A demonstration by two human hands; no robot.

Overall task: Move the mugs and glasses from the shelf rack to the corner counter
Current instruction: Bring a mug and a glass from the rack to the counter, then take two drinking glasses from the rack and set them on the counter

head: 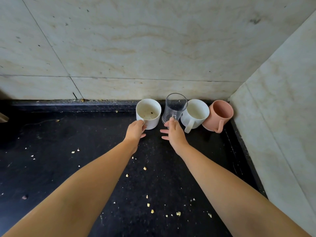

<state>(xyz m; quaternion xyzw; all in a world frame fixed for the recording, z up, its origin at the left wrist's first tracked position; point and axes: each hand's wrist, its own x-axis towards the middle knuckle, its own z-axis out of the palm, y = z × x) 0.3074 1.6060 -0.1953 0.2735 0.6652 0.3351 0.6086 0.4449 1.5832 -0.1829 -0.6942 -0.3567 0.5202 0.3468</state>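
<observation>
Speckled black stone bench [68, 168]: my left hand [135, 130] grips the white ceramic mug [149, 113]; my right hand [174, 132] pinches the clear glass mug [174, 106] by its handle.

L hand [136, 129] gripping white mug [148, 113], R hand [174, 132] pinching glass mug [174, 106] handle, black counter [68, 151] corner

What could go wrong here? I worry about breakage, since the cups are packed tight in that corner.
The glass mug, held at its handle by the right hand, stands very close to the white mug; a careless release might knock them together. The left hand grips the stained white mug, which could bump the glass.
</observation>
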